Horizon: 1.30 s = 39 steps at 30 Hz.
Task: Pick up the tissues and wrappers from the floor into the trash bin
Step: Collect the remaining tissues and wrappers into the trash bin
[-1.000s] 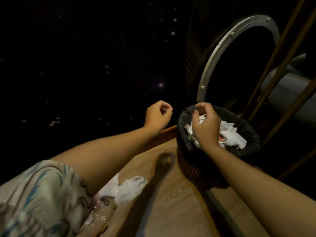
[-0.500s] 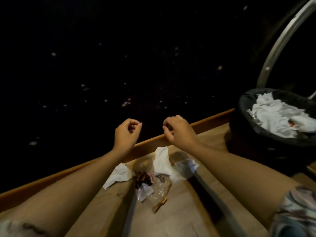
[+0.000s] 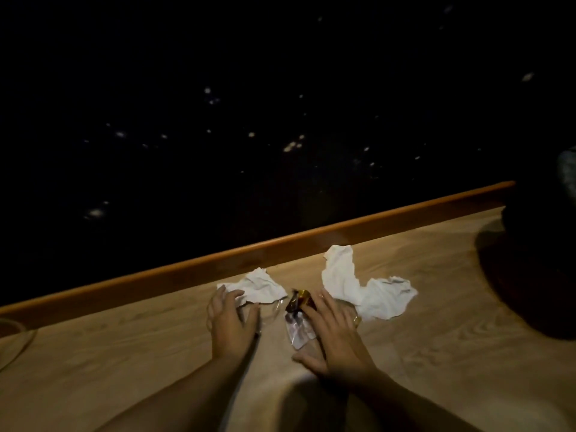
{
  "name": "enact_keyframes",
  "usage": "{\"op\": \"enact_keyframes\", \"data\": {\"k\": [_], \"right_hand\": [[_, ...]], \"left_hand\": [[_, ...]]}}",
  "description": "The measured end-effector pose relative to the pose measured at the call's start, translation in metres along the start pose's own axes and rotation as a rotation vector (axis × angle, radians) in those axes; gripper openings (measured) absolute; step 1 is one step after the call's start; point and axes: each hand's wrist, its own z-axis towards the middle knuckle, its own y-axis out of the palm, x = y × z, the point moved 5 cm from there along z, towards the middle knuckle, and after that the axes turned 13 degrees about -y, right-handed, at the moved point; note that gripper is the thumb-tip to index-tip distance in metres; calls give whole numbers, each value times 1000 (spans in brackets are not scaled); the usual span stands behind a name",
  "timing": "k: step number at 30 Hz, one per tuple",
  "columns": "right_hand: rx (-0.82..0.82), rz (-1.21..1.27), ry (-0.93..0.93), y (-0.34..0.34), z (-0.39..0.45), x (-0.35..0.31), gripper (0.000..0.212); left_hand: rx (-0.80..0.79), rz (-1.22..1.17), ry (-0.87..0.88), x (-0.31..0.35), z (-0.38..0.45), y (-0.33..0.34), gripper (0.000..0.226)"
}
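On the wooden floor [image 3: 436, 275] lie a small crumpled white tissue [image 3: 258, 286] and a larger white tissue [image 3: 361, 285]. Between them sits a brown and gold wrapper [image 3: 297, 300] with a clear silvery wrapper [image 3: 299, 333] just below it. My left hand [image 3: 230, 322] is flat on the floor, fingers spread, its fingertips touching the small tissue's near edge. My right hand [image 3: 336, 335] lies flat with spread fingers over the clear wrappers, beside the larger tissue. The trash bin [image 3: 542, 260] is a dark shape at the right edge, its contents hidden in shadow.
An orange-brown wooden baseboard [image 3: 280, 247] runs diagonally behind the litter, below a dark speckled wall [image 3: 249, 120]. A thin cord [image 3: 18, 344] loops on the floor at the far left.
Both hands, loosely curled in the air half a second ago, have dropped flat onto the floor at the litter with fingers spread. The view has swung left, leaving the bin at the right edge.
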Motion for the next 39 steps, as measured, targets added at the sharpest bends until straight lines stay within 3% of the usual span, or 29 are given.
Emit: {"op": "enact_keyframes", "data": {"k": [3, 6, 10, 13, 16, 19, 24, 30, 33, 35, 37, 39], "right_hand": [[-93, -211, -163, 15, 9, 1, 96], [-140, -246, -242, 27, 20, 8, 96], [-175, -138, -229, 32, 23, 17, 95], [-221, 33, -133, 38, 20, 23, 94], [-192, 38, -84, 38, 18, 27, 89], [-107, 11, -103, 36, 17, 25, 76], [-89, 26, -125, 26, 10, 16, 27], [-165, 149, -234, 11, 3, -5, 12], [-105, 195, -230, 7, -6, -4, 19], [-64, 409, -98, -10, -11, -4, 25], [-75, 424, -70, -16, -17, 2, 36], [-49, 456, 12, -26, -28, 11, 40]], "left_hand": [[3, -33, 133, 2, 5, 7, 34], [-25, -3, 224, 9, 16, 18, 37], [-99, 4, 221, 8, 27, 31, 39], [-125, -41, 202, -2, 29, 35, 28], [-105, -102, 140, -10, 30, 31, 15], [-84, -87, 136, -12, 31, 24, 12], [-65, -188, 94, -6, 25, 8, 27], [-54, -338, 30, 7, 10, 9, 36], [-127, -374, 83, 28, -3, 19, 27], [-235, -323, 170, 47, -12, 28, 14], [-418, -159, 288, 61, -22, 45, 30], [-504, 70, 405, 65, -31, 64, 47]]}}
